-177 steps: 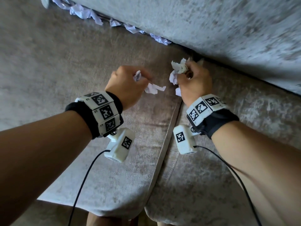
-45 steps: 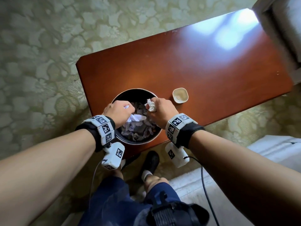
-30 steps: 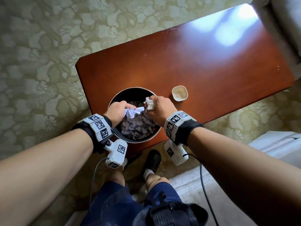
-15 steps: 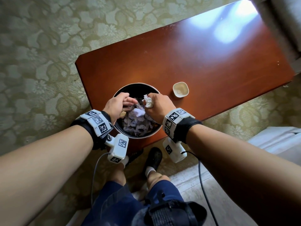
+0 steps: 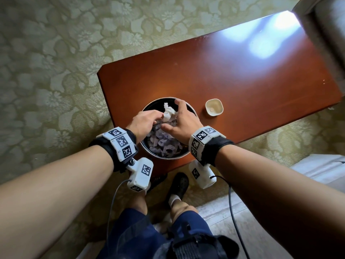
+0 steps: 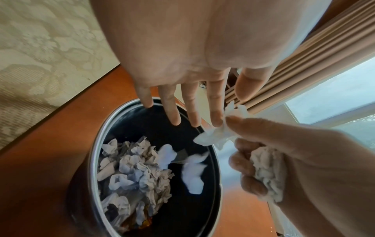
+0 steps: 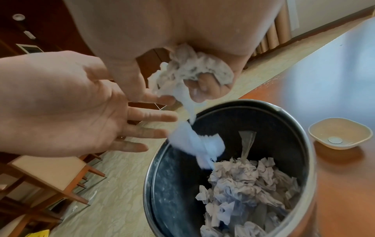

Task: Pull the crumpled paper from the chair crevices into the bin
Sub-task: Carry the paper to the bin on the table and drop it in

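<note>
A person's two bare hands hover over a round, dark metal bin (image 5: 192,109) standing on a glossy reddish-brown wooden table (image 5: 242,75). The left hand (image 5: 142,122) is spread flat, fingers straight and holding nothing. The right hand (image 5: 182,122) has its lower fingers curled round a wad of crumpled white paper (image 6: 267,171), while a loose white scrap (image 7: 194,144) shows blurred in mid-air just above the rim. More crumpled paper pieces (image 5: 164,144) fill the bin's bottom. A small cream ceramic dish (image 5: 214,107) sits just beside the bin.
</note>
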Available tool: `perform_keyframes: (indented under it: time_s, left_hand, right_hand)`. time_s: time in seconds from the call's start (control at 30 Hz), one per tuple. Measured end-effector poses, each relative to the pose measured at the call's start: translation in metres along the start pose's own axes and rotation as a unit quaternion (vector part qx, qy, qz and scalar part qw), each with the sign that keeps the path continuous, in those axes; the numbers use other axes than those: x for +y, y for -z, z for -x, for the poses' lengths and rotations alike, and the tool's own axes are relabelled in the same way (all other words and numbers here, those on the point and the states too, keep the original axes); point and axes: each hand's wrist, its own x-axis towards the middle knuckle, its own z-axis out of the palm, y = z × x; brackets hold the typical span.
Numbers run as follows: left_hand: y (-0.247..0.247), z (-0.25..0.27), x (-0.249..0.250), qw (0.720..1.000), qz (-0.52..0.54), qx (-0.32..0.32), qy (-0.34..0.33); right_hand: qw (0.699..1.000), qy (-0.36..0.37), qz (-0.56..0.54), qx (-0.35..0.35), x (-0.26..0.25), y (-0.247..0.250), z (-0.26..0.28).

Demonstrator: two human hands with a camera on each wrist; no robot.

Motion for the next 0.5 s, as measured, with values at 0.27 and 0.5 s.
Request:
perform_keyframes:
  time_s: [0.27, 0.5]
  left_hand:
    - [0.008, 0.0, -0.015, 0.998, -0.058, -0.011, 0.008]
    - [0.01, 0.0, -0.013, 0.995, -0.103, -0.013, 0.009]
  right_hand:
    - [0.994, -0.017, -0.104, 0.014, -0.004, -0.002, 0.004]
    - [0.995, -0.094, -0.014, -0.021, -0.003, -0.006, -0.009]
